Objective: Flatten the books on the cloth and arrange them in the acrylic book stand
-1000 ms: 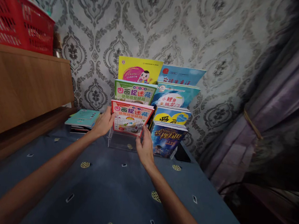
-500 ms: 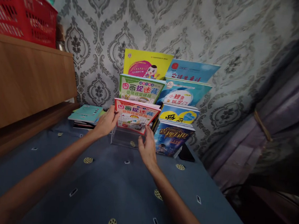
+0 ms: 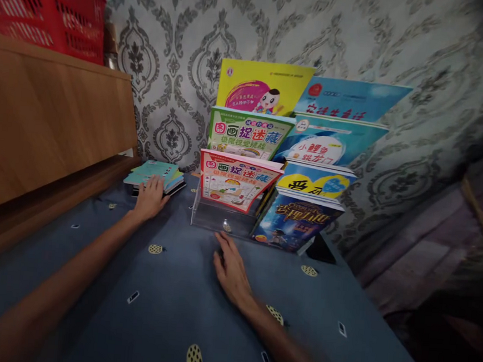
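Observation:
My left hand (image 3: 150, 197) rests with its fingers over the front edge of a small pile of books topped by a teal book (image 3: 152, 171). Its fingers are stretched out, not wrapped round anything. Low in front of a clear stepped book stand (image 3: 209, 215), my right hand (image 3: 232, 269) hovers with fingers apart, holding nothing. A red-bordered picture book (image 3: 238, 183) leans in the stand's lowest left tier. Behind it rise a green picture book (image 3: 249, 134) and a yellow book (image 3: 262, 74). Right of these, a dark blue book (image 3: 294, 221) stands frontmost.
More books stand behind the dark blue one: a yellow-and-blue book (image 3: 314, 179), a teal book with a white oval (image 3: 332, 138) and a tall blue book (image 3: 352, 97). A black flat object (image 3: 322, 250) lies at right. A wooden cabinet (image 3: 54, 110) bears a red basket (image 3: 78, 23).
Both hands have let go of the red-bordered book, which stays in the stand. My left hand has moved left to the pile; my right hand has dropped lower. The view has shifted slightly.

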Demonstrator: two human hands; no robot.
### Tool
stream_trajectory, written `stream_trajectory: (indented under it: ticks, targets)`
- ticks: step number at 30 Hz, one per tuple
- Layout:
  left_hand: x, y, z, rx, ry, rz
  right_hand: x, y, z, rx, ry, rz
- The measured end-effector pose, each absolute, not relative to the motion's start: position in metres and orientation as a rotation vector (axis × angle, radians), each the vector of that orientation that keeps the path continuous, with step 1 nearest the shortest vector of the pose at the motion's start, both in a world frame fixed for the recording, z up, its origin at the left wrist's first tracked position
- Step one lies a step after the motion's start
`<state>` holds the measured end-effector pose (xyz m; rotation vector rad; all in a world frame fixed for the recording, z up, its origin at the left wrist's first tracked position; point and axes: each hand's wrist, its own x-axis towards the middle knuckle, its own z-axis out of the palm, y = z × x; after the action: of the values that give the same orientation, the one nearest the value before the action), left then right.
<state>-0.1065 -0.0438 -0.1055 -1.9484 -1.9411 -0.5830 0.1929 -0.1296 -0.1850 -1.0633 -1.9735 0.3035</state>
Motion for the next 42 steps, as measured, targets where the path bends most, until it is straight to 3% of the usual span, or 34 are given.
stream_trajectory:
  ticks: [8,27,42]
  targets:
    - [-0.162,-0.015,-0.104,-2.004,-1.998,-0.213,0.196,-0.126,-0.187,-1.104,-2.018,0.321]
    - [-0.175,-0.023,-0.084,-2.119,-1.670,0.006,0.197,-0.127,-0.186,-1.127,-2.060,0.327]
    - [-0.177,-0.027,-0.094,-2.039,-1.800,-0.044,0.196,-0.128,-0.183,-1.136,-2.066,0.343]
